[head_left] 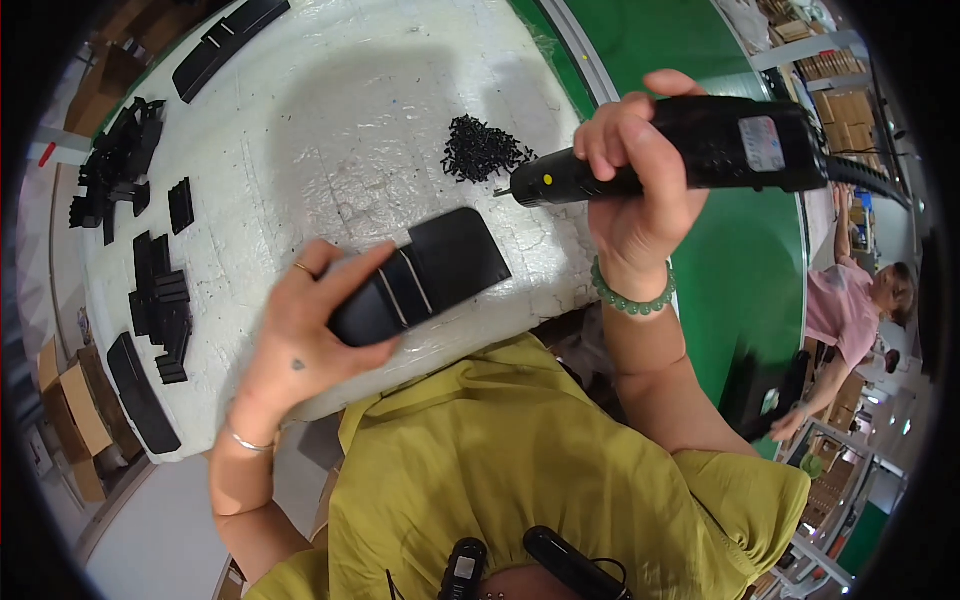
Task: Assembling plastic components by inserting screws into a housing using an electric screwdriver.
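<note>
My left hand point(310, 325) grips the left end of a black oblong casing point(455, 265) with two pale stripes across its middle, fingers along its far edge and thumb along the near one. The casing is tilted up to the right over the white covered table. My right hand point(645, 165) is wrapped round a black electric screwdriver point(710, 145), held sideways with its bit pointing left. The bit's tip is by the near right edge of a pile of small black screws point(480, 150). Whether a screw sits on the tip is too small to tell.
Black plastic parts point(125, 165) and more parts point(160, 300) are heaped along the table's left side. Similar black casings lie at the far left point(225, 50) and near left point(142, 392). A green conveyor belt point(740, 250) runs along the right. Beyond it, a person in pink point(840, 310) reaches toward a black object.
</note>
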`<state>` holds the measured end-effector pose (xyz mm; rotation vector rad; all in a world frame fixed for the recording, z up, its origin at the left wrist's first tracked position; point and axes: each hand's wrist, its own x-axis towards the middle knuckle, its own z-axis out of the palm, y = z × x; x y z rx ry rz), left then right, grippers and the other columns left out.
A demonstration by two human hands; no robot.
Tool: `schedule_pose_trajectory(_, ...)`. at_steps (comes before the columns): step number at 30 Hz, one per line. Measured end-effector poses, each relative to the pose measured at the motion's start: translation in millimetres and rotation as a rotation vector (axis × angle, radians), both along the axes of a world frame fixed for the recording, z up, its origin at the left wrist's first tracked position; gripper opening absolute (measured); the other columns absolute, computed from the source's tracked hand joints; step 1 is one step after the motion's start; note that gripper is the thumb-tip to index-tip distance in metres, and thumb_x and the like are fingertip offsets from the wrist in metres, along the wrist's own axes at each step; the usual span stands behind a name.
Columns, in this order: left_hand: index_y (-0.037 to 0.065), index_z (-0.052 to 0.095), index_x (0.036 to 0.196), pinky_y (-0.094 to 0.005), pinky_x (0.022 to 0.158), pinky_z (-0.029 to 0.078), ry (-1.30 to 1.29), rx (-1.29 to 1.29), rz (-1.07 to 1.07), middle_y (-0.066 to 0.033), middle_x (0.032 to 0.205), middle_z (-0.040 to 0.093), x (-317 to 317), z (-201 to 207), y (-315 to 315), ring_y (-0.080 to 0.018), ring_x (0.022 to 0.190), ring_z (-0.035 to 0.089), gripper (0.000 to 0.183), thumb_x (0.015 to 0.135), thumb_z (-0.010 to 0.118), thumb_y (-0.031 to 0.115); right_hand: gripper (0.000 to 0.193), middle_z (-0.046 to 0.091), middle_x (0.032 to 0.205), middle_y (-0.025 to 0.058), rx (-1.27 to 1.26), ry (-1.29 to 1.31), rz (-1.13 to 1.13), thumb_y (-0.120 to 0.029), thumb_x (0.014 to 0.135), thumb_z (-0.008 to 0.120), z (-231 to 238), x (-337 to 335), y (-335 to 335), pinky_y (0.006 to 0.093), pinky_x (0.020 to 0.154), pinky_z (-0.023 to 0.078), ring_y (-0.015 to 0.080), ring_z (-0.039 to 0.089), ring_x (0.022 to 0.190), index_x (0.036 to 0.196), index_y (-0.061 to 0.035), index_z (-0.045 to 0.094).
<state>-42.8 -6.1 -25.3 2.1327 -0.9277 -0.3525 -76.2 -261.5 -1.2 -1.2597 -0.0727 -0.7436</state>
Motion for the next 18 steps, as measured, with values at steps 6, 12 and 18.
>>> schedule_pose_trajectory(6, 0.009, 0.062, 0.116, -0.0364, 0.082, 0.045, -0.088, 0.101, 0.027, -0.0130, 0.095, 0.054, -12.7, 2.1, -6.4, -0.0305, 0.091, 0.052, 0.068, 0.052, 0.081, 0.017, 0.033, 0.045, 0.070, 0.0043, -0.073, 0.029, -0.034, -0.004, 0.079, 0.054, -2.8, 8.3, -2.3, 0.0329, 0.058, 0.041, 0.0135, 0.043, 0.055, 0.110, 0.0005, 0.046)
schedule_pose_trajectory(12, 0.006, 0.062, 0.112, -0.0390, 0.089, 0.042, -0.201, -0.138, 0.020, -0.0122, 0.106, 0.058, 6.4, 3.3, -21.9, -0.0307, 0.104, 0.050, 0.058, 0.060, 0.082, 0.021, 0.040, 0.039, 0.063, 0.0021, 0.205, -0.191, 0.231, -0.007, 0.080, 0.048, 24.9, -13.6, 7.6, 0.0315, 0.059, 0.040, 0.0128, 0.041, 0.052, 0.119, -0.0036, 0.041)
schedule_pose_trajectory(18, 0.005, 0.068, 0.089, -0.0358, 0.080, 0.046, -0.321, -0.340, -0.056, -0.0046, 0.086, 0.064, 12.0, -3.5, -59.9, -0.0281, 0.095, 0.054, 0.023, 0.068, 0.076, 0.007, 0.034, 0.042, 0.066, -0.0038, 0.078, -0.279, 0.432, -0.008, 0.080, 0.051, 47.2, -23.4, 9.5, 0.0245, 0.061, 0.036, 0.0065, 0.042, 0.056, 0.114, -0.0064, 0.046)
